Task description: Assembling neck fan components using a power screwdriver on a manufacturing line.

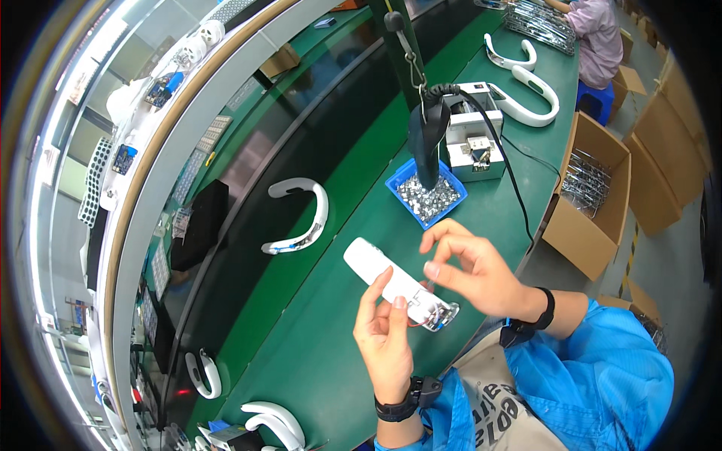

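A long white plastic housing [387, 278] lies tilted in my left hand [385, 338], gripped between thumb and fingers. Wires and small metal parts [441, 314] show at its near right end, where a red wire sticks out. My right hand [477, 272] is just right of the housing, over its exposed end. Its fingers are curled and the thumb is bent in close to them. Whatever is between those fingertips is too small to make out. Beyond my hands stands a blue tray [396, 197] of small metal pieces, with a black corded power screwdriver [427, 146] hanging over it.
A white metal machine [475, 135] stands beside the tray. Curved white parts [320, 210] lie on the green bench and the dark belt. Cardboard boxes [594, 244] with metal rods line the right side. Another person [598, 37] sits at the far right.
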Motion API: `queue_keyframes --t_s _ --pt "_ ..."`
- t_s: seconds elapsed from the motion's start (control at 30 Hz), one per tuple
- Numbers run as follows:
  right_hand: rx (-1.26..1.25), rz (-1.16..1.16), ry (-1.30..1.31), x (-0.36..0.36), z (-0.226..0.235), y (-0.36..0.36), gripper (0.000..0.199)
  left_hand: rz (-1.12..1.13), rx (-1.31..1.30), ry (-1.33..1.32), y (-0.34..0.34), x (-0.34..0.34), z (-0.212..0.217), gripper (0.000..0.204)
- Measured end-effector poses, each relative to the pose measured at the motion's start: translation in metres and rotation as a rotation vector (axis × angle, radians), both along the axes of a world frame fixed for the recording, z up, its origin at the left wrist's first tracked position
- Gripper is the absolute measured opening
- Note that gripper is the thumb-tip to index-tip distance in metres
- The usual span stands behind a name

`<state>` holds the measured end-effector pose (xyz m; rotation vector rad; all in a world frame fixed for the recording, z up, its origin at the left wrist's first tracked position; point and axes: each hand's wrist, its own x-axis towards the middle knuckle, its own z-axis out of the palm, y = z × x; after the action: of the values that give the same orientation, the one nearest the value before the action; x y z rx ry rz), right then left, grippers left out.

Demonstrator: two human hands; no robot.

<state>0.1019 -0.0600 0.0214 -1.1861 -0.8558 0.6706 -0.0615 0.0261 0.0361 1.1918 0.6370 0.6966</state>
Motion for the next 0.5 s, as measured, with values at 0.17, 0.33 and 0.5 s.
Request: queue_keyframes --t_s 0.17,0.33,0.5 --pt "-0.039 -0.018 -0.306 -0.021 0.012 0.004 0.017 0.038 0.028 -0.019 -0.002 -0.001 -0.009 0.048" --pt "-0.054 -0.166 -0.450 -0.029 0.002 0.005 0.020 0.029 -0.006 -0.062 -0.006 -0.001 -0.011 0.054" --pt "0.024 -0.185 -0.320 -0.043 -0.016 0.011 0.020 -0.007 -0.034 -0.062 -0.008 -0.004 -0.009 0.058"
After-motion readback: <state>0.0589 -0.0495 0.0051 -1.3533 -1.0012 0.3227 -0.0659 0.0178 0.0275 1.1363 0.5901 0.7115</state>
